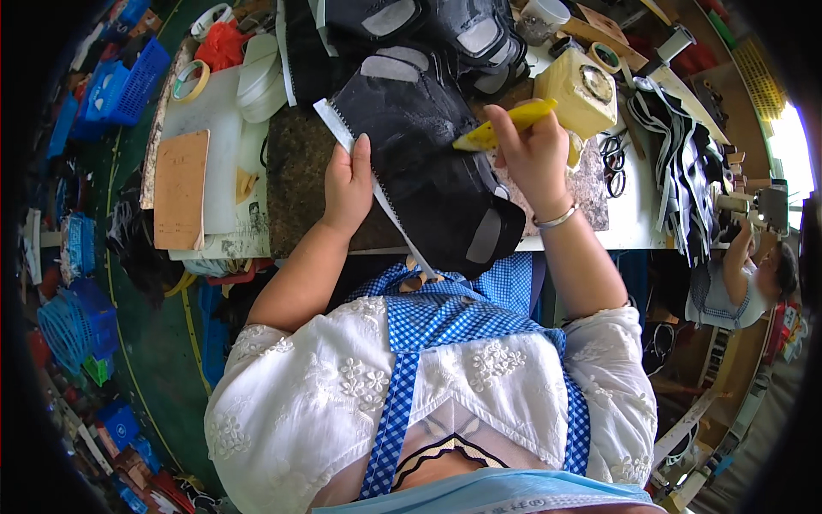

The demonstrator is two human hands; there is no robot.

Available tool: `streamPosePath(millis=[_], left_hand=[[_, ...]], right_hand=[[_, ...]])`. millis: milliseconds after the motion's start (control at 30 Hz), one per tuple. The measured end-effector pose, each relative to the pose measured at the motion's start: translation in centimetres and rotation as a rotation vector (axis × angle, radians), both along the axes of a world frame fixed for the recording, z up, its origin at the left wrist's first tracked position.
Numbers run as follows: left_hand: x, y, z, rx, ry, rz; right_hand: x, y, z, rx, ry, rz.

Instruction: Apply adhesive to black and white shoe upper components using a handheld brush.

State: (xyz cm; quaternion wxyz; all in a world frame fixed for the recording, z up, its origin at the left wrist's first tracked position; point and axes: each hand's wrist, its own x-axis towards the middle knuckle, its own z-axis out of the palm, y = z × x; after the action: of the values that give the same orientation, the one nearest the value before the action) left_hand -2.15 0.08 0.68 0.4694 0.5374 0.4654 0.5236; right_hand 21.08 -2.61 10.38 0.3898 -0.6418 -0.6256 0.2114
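Observation:
A black boot-upper piece point(419, 184) with grey patches lies partly on the brown work board point(291, 171) and hangs over the table's near edge. A white, toothed strip point(387, 199) runs along its left side. My left hand point(347, 187) pinches that edge, thumb on top and fingers hidden beneath. A flat yellow tool point(501, 127), brush-like in shape, is gripped in my right hand point(535, 158). Its tip touches or hovers just over the black surface; I cannot tell which. Beside the right hand stands a pale yellow pot point(582, 94) with a round opening.
More black pieces point(479, 34) are piled behind. Scissors point(614, 163) and dark strips point(685, 171) lie on the right. A brown pad point(181, 190), tape roll point(190, 80) and white lids point(261, 81) occupy the left. Another person point(732, 287) works at far right.

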Motion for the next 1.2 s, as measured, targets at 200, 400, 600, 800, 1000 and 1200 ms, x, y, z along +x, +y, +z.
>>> streamPosePath(millis=[200, 400, 600, 800, 1000, 1200], left_hand=[[-0.1, -0.9, 1.1, 0.023, 0.014, -0.023], [-0.5, -4.0, 3.8, -0.113, -0.474, -0.346], [0.1, -7.6, 3.9, -0.324, -0.125, -0.428], [0.8, -7.2, 3.1, -0.035, 0.080, -0.336], [1.4, -7.1, 3.3, -0.048, 0.196, -0.259], [1.5, -7.0, 3.1, 0.003, 0.208, -0.255]], right_hand=[[1.9, -1.7, -0.7, -0.075, 0.041, -0.069], [12.7, -1.0, -2.8, 0.370, -0.155, -0.339], [14.7, -1.4, -1.4, 0.260, 0.304, -0.426], [7.6, -3.3, 2.0, -0.099, 0.481, -0.078], [4.3, -2.6, 1.4, -0.097, -0.262, 0.271], [5.6, -3.9, -0.9, 0.087, 0.026, 0.448]])
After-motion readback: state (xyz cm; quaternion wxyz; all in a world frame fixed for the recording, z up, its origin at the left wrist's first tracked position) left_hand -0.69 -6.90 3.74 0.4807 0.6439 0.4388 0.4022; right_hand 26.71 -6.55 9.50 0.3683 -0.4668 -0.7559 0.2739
